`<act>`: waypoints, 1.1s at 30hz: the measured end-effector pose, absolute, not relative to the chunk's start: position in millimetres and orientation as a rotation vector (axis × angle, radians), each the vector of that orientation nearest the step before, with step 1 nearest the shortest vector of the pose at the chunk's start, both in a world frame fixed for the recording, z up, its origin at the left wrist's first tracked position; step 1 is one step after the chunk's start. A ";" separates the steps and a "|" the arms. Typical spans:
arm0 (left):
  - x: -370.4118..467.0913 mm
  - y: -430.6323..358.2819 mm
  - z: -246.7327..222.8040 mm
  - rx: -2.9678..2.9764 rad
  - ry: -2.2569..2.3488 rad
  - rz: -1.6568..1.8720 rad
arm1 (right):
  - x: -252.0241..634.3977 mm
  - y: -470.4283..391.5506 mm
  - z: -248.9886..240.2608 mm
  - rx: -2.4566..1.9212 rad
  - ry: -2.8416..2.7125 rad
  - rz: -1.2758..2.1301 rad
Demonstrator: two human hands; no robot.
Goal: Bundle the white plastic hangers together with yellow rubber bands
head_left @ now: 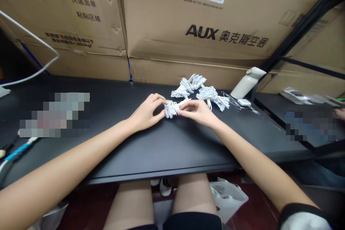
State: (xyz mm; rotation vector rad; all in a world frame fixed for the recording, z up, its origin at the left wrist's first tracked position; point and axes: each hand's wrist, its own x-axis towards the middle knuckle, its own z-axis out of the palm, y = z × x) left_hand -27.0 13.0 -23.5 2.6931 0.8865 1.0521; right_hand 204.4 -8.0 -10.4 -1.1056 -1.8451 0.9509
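Note:
Between my two hands, low over the desk, is a small bundle of thin white looped strands (pixel 171 109); I cannot tell whether they are cords or wires. My left hand (pixel 149 112) grips its left end, thumb below and fingers above. At the right end, the fingertips and thumb of my right hand (pixel 198 112) pinch it, near a small yellowish bit. Just behind lie more white strand bundles (pixel 194 82), fanned out in a loose curve. Another such bundle (pixel 212 95) lies beyond my right hand.
The black desk (pixel 161 154) backs onto large cardboard boxes (pixel 172 28). A white bottle (pixel 246 82) leans at the back right, with a small white case (pixel 244 102) beside it. A white cable (pixel 40 41) hangs at left. At the far right edge, another person's hand (pixel 341 113) shows.

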 end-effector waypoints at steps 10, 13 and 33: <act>-29.3 18.6 -22.8 2.520 0.911 1.136 | 217.1 -3.3 -4.6 -1.334 -1.841 0.692; -27.1 14.9 -21.4 2.547 0.870 1.188 | 215.6 -4.9 -4.9 -1.239 -1.856 0.293; -16.8 3.3 -13.7 2.664 0.634 1.154 | 198.4 -20.0 -9.3 -0.925 -2.364 0.474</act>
